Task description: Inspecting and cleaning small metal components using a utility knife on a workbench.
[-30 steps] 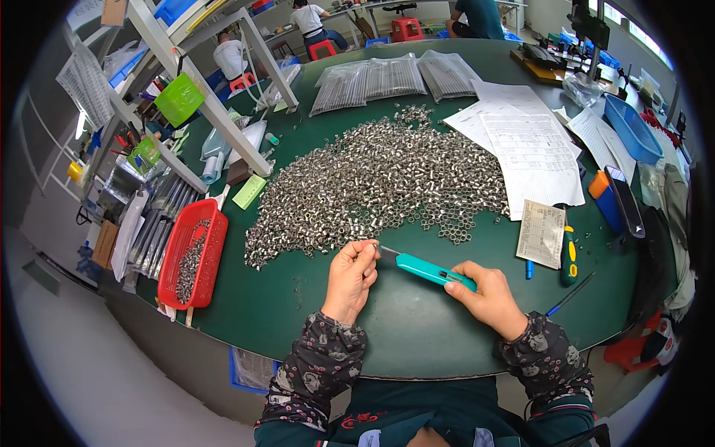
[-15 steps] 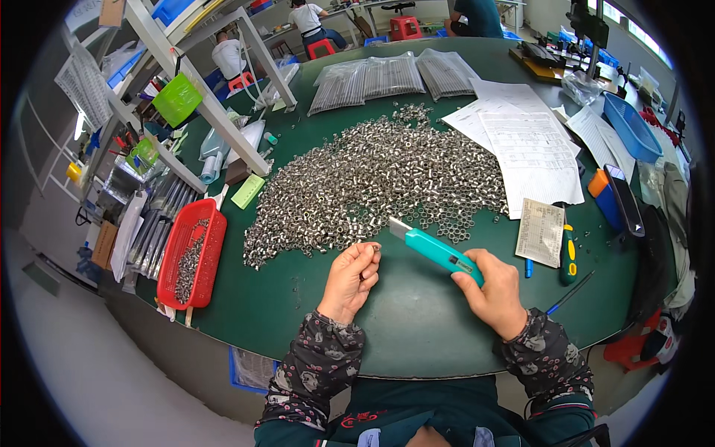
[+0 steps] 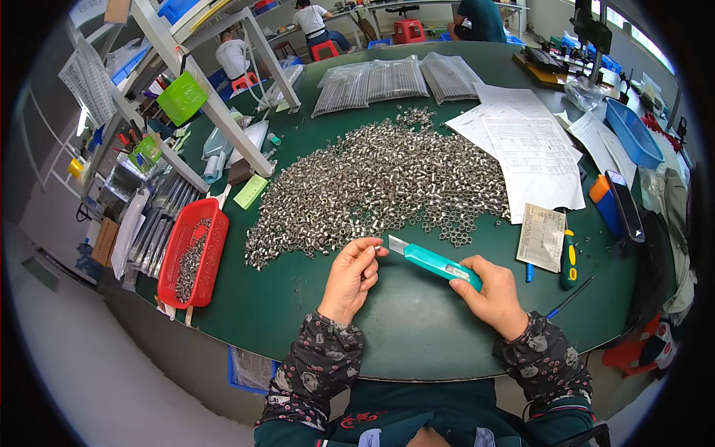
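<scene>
My right hand point(image 3: 491, 294) grips a teal utility knife point(image 3: 433, 262) by its rear end. The knife's bare blade point(image 3: 398, 244) points left, close to the fingertips of my left hand point(image 3: 351, 274). Thumb and forefinger of that left hand are pinched on a small metal ring point(image 3: 377, 249), mostly covered by the fingers. Just beyond both hands spreads a wide heap of small shiny metal rings point(image 3: 372, 179) on the green table point(image 3: 417, 343).
To the left stands a red basket point(image 3: 216, 253) partly filled with metal pieces. Bagged rods point(image 3: 398, 78) lie behind the heap. Papers point(image 3: 532, 164), a card point(image 3: 541, 237), a yellow-green screwdriver point(image 3: 569, 261) and a phone point(image 3: 624, 205) are on the right. A shelf frame point(image 3: 223, 119) rises at the left.
The knife has tilted flatter and its blade has come closer to my left fingertips. My right hand has turned slightly; the left fingertips have shifted a little up and right.
</scene>
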{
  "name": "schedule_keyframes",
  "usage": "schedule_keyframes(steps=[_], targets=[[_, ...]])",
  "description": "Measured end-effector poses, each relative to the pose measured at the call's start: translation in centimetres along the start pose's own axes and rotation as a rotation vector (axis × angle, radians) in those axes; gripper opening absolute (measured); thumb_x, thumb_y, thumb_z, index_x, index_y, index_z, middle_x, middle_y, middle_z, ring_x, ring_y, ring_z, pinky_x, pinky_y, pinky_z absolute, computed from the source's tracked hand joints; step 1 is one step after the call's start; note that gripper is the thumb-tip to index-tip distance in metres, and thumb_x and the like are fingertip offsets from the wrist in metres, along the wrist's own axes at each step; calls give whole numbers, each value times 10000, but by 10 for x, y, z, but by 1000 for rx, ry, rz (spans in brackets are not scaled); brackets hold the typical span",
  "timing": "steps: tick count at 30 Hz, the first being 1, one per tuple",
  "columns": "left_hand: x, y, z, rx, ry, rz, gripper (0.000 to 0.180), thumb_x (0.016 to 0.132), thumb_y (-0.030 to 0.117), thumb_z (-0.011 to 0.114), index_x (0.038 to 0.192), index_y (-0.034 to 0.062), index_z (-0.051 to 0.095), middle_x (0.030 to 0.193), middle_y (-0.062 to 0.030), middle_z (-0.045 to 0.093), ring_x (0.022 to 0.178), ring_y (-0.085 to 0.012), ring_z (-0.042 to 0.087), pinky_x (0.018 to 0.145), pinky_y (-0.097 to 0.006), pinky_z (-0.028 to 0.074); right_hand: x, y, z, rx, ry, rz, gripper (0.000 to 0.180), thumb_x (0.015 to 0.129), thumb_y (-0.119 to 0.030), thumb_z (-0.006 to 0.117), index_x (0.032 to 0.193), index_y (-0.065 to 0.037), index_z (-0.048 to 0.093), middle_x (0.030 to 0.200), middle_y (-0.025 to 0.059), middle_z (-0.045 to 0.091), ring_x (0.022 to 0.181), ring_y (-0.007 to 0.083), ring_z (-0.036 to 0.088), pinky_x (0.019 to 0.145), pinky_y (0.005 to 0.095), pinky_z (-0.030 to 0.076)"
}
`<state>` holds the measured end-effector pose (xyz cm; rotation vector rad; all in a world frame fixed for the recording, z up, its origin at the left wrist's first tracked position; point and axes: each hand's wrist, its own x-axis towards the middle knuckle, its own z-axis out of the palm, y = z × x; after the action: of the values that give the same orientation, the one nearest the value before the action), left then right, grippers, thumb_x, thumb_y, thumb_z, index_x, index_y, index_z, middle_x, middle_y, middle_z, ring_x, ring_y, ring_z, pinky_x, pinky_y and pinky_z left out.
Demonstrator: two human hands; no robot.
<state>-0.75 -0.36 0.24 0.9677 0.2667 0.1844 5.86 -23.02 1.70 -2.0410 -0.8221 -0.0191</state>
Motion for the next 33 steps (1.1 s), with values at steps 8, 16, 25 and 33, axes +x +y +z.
schedule_keyframes(steps=[8, 16, 25, 33], targets=[[3, -3, -1, 86, 57, 57, 163, 830, 21, 508, 992, 26, 509, 828, -49, 549, 498, -10, 351, 382, -138, 276, 1, 2, -1, 122, -91, 82, 247, 722, -223, 643, 822, -7, 576, 558, 118, 532, 470, 174, 511, 458, 290, 387], [1, -2, 0, 195, 81, 104, 132, 824, 34, 527, 957, 27, 529, 828, -38, 560, 498, 3, 352, 387, -141, 267, 3, 3, -4, 148, -202, 169, 279, 723, -260, 640, 828, -7, 587, 578, 126, 541, 495, 194, 516, 479, 310, 394], [-1, -2, 0, 645, 53, 314, 122, 810, 50, 554, 925, 17, 579, 746, 24, 508, 490, 9, 335, 388, -152, 233, 4, 5, -8, 153, -227, 195, 286, 713, -273, 643, 829, -16, 599, 616, 147, 563, 554, 258, 556, 517, 341, 415], [-1, 2, -1, 229, 51, 44, 154, 828, 55, 524, 969, 3, 559, 768, -32, 521, 488, 1, 341, 388, -149, 265, -2, -4, 0, -44, 150, -179, 231, 705, -238, 644, 823, -54, 570, 666, 121, 565, 584, 301, 552, 519, 376, 423]])
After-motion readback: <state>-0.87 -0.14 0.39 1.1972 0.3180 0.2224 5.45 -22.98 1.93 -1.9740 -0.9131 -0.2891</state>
